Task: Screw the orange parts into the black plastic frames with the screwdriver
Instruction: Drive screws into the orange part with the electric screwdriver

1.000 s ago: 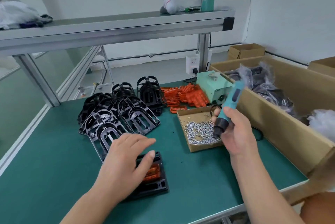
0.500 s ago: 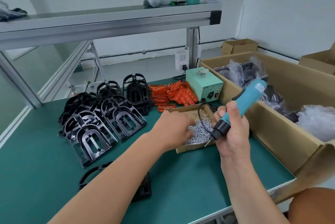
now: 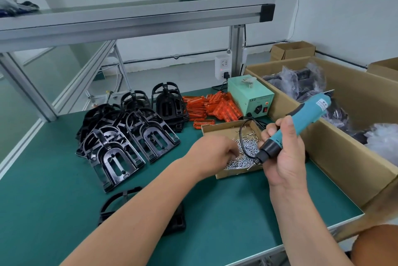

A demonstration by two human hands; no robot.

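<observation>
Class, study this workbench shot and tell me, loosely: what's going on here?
A person is assembling parts at a green table. The right hand grips a teal screwdriver, tip angled down over a small cardboard tray of screws. The left hand reaches into those screws, fingers curled; whether it holds one is hidden. One black frame lies partly under the left forearm. Behind it sit stacked black frames and a pile of orange parts.

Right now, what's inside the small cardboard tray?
A heap of silver screws, a loop of black cord and the left hand reaching in. The hand covers its fingertips, so any screw pinched there is hidden.
</observation>
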